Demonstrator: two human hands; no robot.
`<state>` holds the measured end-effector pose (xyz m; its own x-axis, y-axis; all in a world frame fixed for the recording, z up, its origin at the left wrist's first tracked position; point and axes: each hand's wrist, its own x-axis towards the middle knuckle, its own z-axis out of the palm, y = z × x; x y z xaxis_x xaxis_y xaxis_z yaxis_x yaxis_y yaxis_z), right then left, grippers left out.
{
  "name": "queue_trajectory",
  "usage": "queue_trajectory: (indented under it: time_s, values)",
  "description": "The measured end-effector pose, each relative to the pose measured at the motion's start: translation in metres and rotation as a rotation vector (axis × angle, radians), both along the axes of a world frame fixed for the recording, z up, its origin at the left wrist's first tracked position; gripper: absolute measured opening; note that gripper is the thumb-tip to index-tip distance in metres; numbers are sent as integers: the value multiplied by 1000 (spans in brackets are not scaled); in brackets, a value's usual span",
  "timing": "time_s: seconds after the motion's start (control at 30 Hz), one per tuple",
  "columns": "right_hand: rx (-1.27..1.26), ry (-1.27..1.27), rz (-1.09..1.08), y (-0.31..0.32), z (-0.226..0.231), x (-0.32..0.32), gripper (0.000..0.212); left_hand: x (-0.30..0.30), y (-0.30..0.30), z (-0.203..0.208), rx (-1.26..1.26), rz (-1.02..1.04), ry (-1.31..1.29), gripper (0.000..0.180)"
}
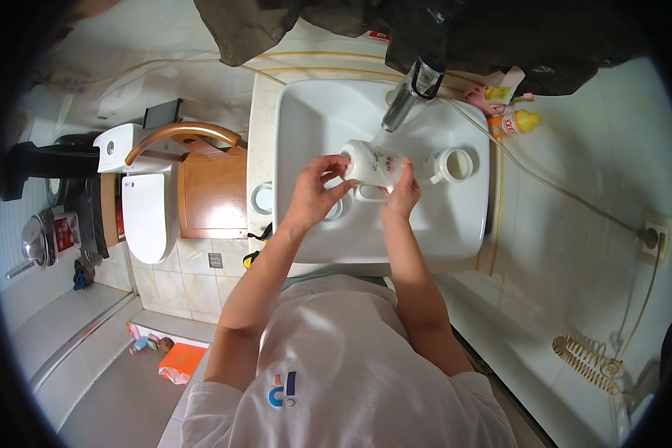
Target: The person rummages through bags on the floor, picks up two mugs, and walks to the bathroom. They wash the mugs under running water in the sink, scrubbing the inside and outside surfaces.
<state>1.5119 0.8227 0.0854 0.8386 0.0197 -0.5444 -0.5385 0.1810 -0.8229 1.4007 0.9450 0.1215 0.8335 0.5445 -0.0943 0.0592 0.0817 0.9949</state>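
A white mug (377, 166) with printing on its side lies tilted sideways between my hands, over the sink (291, 231). My left hand (315, 193) has its fingers curled at the mug's left end. On the other side, my right hand (402, 196) grips the mug's right end, thumb up along it. The mug's handle hangs below, between the hands. To the right, a second white mug (452, 166) rests in the sink basin. Partly hidden under my left hand is a round white vessel (335, 211).
A metal faucet (405, 104) reaches over the basin's back. At the back right stand a yellow-capped bottle (521, 122) and a pink item (479, 97). A white cup (263, 198) sits on the left counter. Beyond is a toilet (146, 218). A cable (534, 178) crosses the right side.
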Motion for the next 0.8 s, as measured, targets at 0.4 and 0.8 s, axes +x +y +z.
queue_trajectory:
  time_s: [0.4,0.8]
  values:
    - [160,131,180,-13,5,18,48,3,34,41,745,-251,-121,21]
    - [310,204,48,-10,-7,13,44,20,21,26,991,-73,-137,15]
